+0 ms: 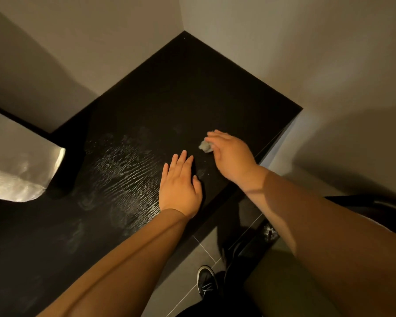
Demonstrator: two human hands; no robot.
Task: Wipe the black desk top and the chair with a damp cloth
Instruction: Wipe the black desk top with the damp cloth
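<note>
The black desk top (169,92) fills the middle of the view and runs into a wall corner. Wet streaks shine on it left of my hands. My left hand (181,186) lies flat on the desk, fingers straight and together. My right hand (229,154) is further right, near the desk's right edge, its fingers over a small crumpled grey cloth (205,146) that it presses to the surface. Most of the cloth is hidden under the fingers. A black chair (393,209) shows partly at the right edge, behind my right arm.
A lamp with a pale shade (18,161) stands on the desk at the left. Walls close the desk in at the back and right. Below the desk's front edge are a grey tiled floor (206,245) and my black shoe (206,282).
</note>
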